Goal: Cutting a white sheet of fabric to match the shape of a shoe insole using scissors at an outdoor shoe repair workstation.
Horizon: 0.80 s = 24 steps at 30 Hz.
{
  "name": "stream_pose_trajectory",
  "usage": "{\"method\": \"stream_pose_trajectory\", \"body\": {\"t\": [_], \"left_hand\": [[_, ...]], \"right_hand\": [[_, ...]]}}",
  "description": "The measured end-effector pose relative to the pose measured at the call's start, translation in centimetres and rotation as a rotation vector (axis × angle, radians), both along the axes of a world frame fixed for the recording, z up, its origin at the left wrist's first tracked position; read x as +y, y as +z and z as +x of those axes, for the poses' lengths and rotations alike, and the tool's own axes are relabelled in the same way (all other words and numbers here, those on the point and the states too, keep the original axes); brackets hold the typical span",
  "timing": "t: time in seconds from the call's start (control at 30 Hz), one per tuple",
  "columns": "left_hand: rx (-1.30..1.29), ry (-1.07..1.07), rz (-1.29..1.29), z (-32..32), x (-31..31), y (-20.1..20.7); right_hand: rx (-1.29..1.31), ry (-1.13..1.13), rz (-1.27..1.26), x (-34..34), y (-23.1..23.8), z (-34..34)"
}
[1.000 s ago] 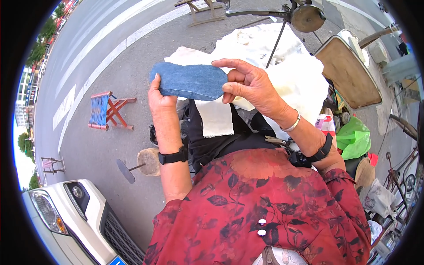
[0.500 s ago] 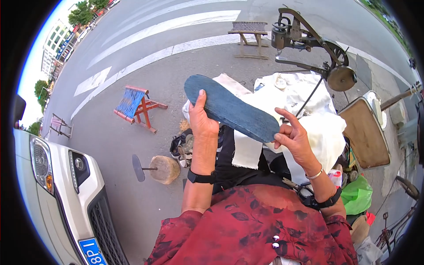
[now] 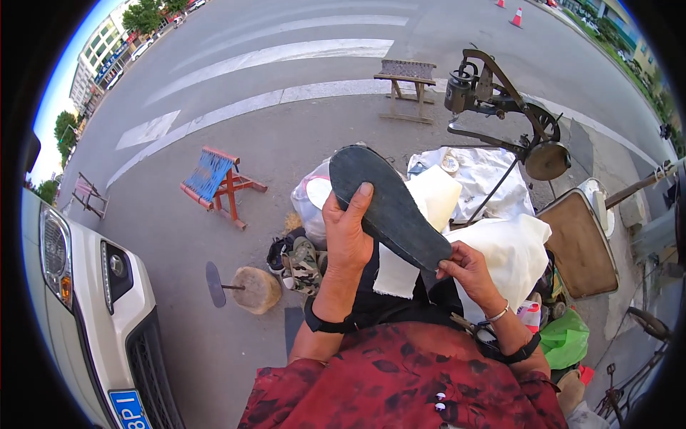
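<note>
A dark shoe sole (image 3: 394, 207) is held slantwise in the air above my lap, its wide end at upper left. My left hand (image 3: 350, 232) grips it near the wide end, thumb pressed flat on the upper face and the other fingers hidden underneath. At the narrow lower-right end, my right hand (image 3: 471, 273) pinches the edge between thumb and fingers. Beneath the sole, a white cloth strip (image 3: 395, 275) with a frayed edge lies over my dark-clothed lap. A larger white cloth (image 3: 511, 250) spreads beside my right hand.
A hand-cranked sewing machine (image 3: 500, 107) stands far right, near a brown-seated chair (image 3: 582, 247). Folding stools (image 3: 218, 182) stand on the pavement. At left are a wooden block with a metal plate (image 3: 256, 289), camouflage shoes (image 3: 301, 266) and a white car (image 3: 107, 286). A green bag (image 3: 564, 339) lies right.
The sole has turned steeper and shifted slightly right and down, with both hands following. My right fingers, spread at its narrow end before, now close around the edge. The view has tilted up a little.
</note>
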State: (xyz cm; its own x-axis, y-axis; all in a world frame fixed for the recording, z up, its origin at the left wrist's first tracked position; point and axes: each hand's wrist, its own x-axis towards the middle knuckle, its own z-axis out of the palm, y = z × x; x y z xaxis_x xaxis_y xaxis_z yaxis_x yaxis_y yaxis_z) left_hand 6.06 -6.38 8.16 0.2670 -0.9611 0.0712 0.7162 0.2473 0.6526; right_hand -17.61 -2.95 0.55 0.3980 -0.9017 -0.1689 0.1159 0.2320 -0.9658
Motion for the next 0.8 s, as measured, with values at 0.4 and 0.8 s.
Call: {"method": "stream_pose_trajectory", "body": {"t": [0.4,0.8], "left_hand": [[0.115,-0.492,-0.101,4.0,-1.3,0.0],[0.123,-0.535,-0.102,3.4,-0.6,1.1]], "right_hand": [[0.039,0.168,0.043,0.2,1.0,-0.4],[0.047,0.169,0.072,0.3,1.1,-0.2]]}}
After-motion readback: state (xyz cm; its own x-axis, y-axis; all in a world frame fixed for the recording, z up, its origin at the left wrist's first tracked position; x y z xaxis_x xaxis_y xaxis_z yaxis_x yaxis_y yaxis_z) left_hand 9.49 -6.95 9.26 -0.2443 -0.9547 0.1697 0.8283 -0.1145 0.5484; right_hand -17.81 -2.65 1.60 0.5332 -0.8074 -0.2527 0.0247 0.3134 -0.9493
